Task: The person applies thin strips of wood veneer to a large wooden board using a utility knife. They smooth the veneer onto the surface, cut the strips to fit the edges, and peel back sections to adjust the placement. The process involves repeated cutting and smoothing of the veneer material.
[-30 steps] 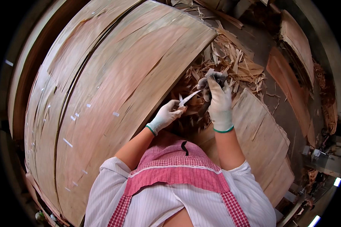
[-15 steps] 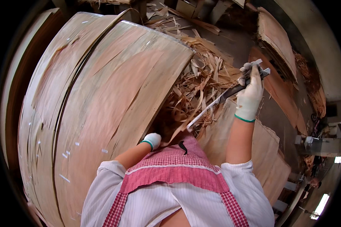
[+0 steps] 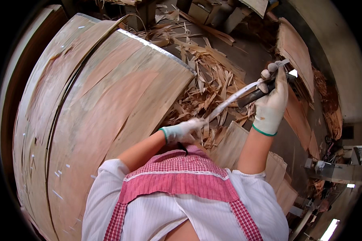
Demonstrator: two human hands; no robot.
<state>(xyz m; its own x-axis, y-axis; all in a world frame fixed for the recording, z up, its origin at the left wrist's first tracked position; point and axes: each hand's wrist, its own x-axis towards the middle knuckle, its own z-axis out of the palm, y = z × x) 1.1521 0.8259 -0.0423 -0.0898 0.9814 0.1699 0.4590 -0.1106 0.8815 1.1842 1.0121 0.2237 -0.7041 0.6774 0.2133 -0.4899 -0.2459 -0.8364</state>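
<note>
Both of my hands wear white gloves with green cuffs. My right hand is raised at the right, closed round a dark-handled tool; a short bright metal end shows beyond the fingers. A long white strip of tape also runs through these fingers and slants down to the left. Low in front of the apron, my left hand is pinched at the lower end of the tape, slightly blurred. Beside it lies the edge of a large stack of wood veneer sheets, with small white tape pieces on its top.
Veneer scraps pile on the floor beyond the stack. More veneer sheets stand at the far right, and pale sheets lie below my right arm. A curved strip sticks up at the stack's far edge.
My left hand has moved up and right from the stack's edge to the tape's hanging end. My right hand has shifted slightly right, and the tape now stretches between both hands.
</note>
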